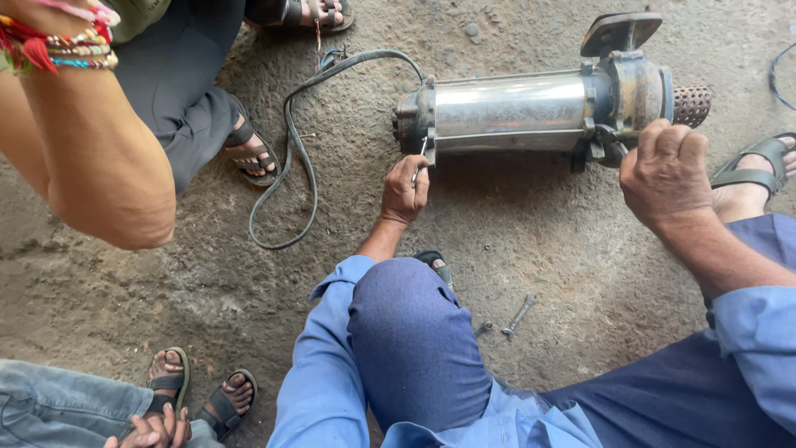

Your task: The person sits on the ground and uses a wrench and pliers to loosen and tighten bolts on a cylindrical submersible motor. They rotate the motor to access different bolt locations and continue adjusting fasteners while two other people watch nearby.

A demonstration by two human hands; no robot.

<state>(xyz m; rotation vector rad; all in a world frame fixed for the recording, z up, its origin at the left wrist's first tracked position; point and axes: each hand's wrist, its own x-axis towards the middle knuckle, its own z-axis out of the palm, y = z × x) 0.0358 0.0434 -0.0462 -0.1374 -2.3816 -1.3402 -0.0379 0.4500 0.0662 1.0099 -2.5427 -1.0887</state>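
A steel-bodied submersible pump (514, 112) lies on its side on the concrete floor, its perforated strainer (691, 105) pointing right. My left hand (405, 191) is closed on a small wrench (419, 162) set against the pump's left end cap. My right hand (665, 170) is closed around another tool at the fittings near the pump's right end; the tool is mostly hidden by my fingers. My bent knee in blue trousers (414, 332) sits between my arms.
A black cable (292, 133) loops from the pump's left end across the floor. A spanner (519, 315) and a small bolt (483, 328) lie by my knee. Other people stand close: a bare arm with bracelets (75, 124) at upper left, sandalled feet (199, 394) at lower left.
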